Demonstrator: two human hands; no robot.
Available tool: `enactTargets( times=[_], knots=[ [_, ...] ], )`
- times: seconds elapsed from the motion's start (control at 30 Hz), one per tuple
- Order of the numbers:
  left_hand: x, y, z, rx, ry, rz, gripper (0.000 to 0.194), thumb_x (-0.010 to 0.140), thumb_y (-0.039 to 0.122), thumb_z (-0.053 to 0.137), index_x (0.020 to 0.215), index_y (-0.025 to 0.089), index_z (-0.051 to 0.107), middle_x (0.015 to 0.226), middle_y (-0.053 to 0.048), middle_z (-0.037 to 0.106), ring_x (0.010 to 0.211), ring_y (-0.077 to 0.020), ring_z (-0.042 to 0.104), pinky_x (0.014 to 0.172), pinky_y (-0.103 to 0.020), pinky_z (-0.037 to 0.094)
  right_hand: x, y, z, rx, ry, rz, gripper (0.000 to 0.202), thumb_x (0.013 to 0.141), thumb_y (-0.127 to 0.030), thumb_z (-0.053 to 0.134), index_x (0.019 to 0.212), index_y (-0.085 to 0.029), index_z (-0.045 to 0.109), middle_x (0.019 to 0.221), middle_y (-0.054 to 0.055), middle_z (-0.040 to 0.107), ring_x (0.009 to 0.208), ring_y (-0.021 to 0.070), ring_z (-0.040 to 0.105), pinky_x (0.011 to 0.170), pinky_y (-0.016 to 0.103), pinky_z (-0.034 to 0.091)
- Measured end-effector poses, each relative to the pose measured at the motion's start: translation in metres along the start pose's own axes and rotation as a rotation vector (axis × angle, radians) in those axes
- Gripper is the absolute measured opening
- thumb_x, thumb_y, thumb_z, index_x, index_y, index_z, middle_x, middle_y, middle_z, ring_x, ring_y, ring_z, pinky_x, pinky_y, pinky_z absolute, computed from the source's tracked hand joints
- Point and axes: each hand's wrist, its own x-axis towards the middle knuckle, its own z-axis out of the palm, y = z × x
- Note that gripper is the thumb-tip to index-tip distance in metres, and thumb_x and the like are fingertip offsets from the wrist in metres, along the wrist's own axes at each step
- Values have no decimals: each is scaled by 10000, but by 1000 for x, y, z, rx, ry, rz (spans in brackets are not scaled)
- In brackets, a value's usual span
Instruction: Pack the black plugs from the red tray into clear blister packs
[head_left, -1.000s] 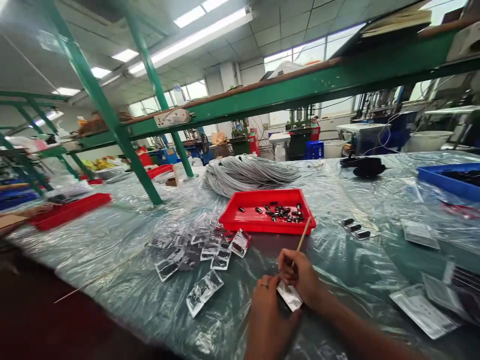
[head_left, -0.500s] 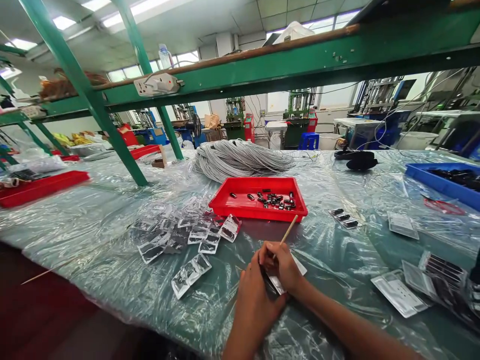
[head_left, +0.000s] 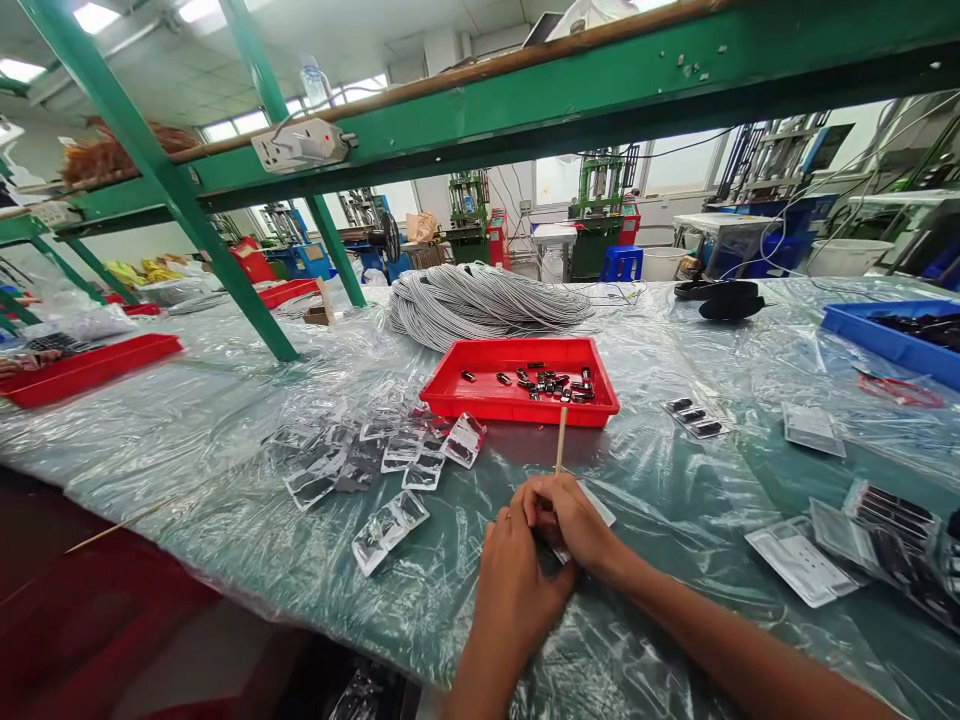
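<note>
My right hand [head_left: 566, 515] is closed around a thin wooden stick [head_left: 562, 440], which stands nearly upright above the fingers. Beside it, my left hand [head_left: 514, 570] rests on the table, its fingers bent against a flat white packet [head_left: 598, 503]. Both hands cover most of that packet, so its contents are hidden. Beyond the hands sits a red tray [head_left: 517, 408] with several small black parts [head_left: 551, 382]. To the left lies a pile of small clear packets [head_left: 352, 445], and a separate packet [head_left: 388, 530] lies nearer the front edge.
A grey cable coil [head_left: 480, 305] lies behind the red tray. On the right are a card with black parts [head_left: 696, 418], stacked clear packs [head_left: 885, 545] and a blue tray [head_left: 892, 345]. A green post [head_left: 225, 270] rises at the left under a green beam.
The stick has gone from leaning right to nearly upright in my right hand. Both hands remain together over the packet, and the camera view has shifted slightly.
</note>
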Motion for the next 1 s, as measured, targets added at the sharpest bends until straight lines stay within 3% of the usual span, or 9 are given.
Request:
enactTargets(
  times=[0.1,0.17,0.27,0.4,0.63,0.83,1.0],
  knots=[
    [0,-1,1,29,1,14,657,715,254,608,1337,179,409,1386,-119,493,1220,-307,486,1043,-462,343,-9,-2,-6,-61,-72,117,319,778,-263,455,473,-183,509,421,-41,315,398,90,239,406,246,153],
    [-2,-1,1,61,-10,39,584,742,274,596,1302,190,454,1348,-114,513,1200,-311,491,1030,-473,349,-10,-2,-13,22,-82,154,313,771,-266,477,474,-176,516,417,-47,299,387,83,221,394,244,139],
    [-4,1,-1,107,-19,61,525,784,318,576,1288,200,488,1231,-111,541,1146,-316,509,978,-466,386,-2,-5,-23,205,14,101,292,768,-336,489,519,-183,501,448,-77,240,393,73,164,396,235,126],
    [-7,5,-3,162,-13,83,514,759,298,586,1259,204,514,1178,-106,525,1132,-317,497,971,-452,383,11,-7,-29,242,119,-7,261,746,-377,522,576,-179,523,470,-88,243,419,69,153,419,223,129],
    [-5,7,-1,214,13,108,455,788,453,640,1145,189,542,1142,-99,525,1064,-311,494,915,-451,398,14,6,-21,179,119,-57,287,775,-388,511,598,-168,559,467,-76,281,419,76,207,429,226,161],
    [-3,2,5,250,39,133,340,837,369,595,1105,173,525,1101,-96,542,1004,-286,506,870,-426,411,13,3,-18,30,97,-59,313,756,-369,513,538,-152,572,434,-62,307,422,80,241,434,233,182],
    [-4,3,3,246,33,126,296,852,379,580,1068,184,525,1068,-80,544,978,-279,508,848,-427,403,1,-8,-18,-31,15,67,271,727,-286,475,488,-168,521,411,-68,289,369,70,221,383,221,148]
  ],
)
